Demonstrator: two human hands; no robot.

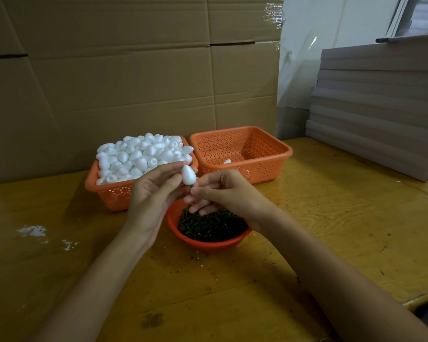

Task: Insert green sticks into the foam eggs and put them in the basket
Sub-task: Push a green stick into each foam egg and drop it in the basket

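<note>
Left hand [156, 191] has one foam egg [188, 175] pinched in its fingertips, up above the red bowl [208, 245] of green sticks [211, 225] in the middle of the table [331, 218]. Right hand [223, 191] is bunched up tight just under the egg, but honestly can't tell if there's a stick in those fingers. Toward the table's back edge sit the full basket [114, 193] of eggs on the left and the second basket [269, 166] beside it, holding just a single egg [226, 161].
</note>
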